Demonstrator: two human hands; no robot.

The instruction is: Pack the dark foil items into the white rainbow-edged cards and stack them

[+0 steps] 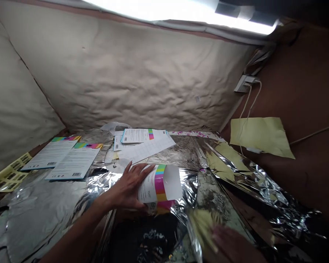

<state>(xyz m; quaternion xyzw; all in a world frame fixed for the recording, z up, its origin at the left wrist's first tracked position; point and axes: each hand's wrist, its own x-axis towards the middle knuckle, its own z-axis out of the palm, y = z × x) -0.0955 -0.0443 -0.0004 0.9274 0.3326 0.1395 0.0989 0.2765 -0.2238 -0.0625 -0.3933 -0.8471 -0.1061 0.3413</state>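
My left hand (pixel 131 186) is wrapped round a small white carton (pixel 148 188) with pink, orange, blue and green stripes. The carton lies on its side, and its white end flap (pixel 172 182) stands out toward the right. At the lower right, my right hand (pixel 227 237) is smeared by motion, so its fingers cannot be made out. Beside it is a blurred pale yellow thing (pixel 204 230), perhaps paper; whether the hand grips it is unclear.
Silvery foil sheeting (pixel 189 153) covers the worktop. Flat printed cartons (pixel 74 162) lie at left near a yellow label sheet (pixel 11 173). Further back, more printed cartons (pixel 137 136) rest on white paper (pixel 156 146). Cables hang from a socket (pixel 246 83) at right.
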